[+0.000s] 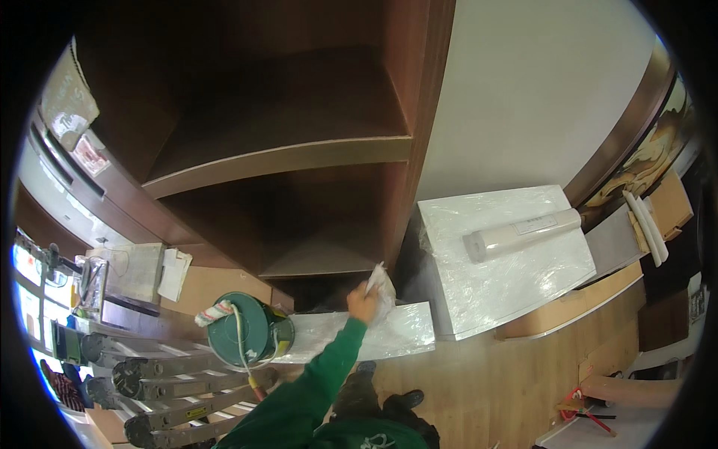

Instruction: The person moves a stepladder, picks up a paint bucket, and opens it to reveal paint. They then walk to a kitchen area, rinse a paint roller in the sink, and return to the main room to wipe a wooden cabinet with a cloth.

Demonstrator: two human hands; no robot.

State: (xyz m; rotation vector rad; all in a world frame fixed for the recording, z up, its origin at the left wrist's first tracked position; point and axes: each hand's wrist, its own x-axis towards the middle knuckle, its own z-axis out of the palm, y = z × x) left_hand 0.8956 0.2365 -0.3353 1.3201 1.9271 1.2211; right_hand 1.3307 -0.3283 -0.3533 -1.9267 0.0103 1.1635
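Observation:
My left hand, in a green sleeve, reaches up to the lower front of a dark brown wooden shelf unit. Its fingers are closed on a crumpled whitish piece, thin like plastic film or a rag; which of the two I cannot tell. Beneath the hand lies a flat white film-wrapped panel. A green bucket stands left of my forearm, with a paint roller lying across its top, the handle hanging over the near side. My right hand does not show.
Right of the shelf unit stands a large film-wrapped white box with a white roll on top. An aluminium ladder lies or leans at lower left. Cardboard pieces are at far right. Wood flooring surrounds my feet.

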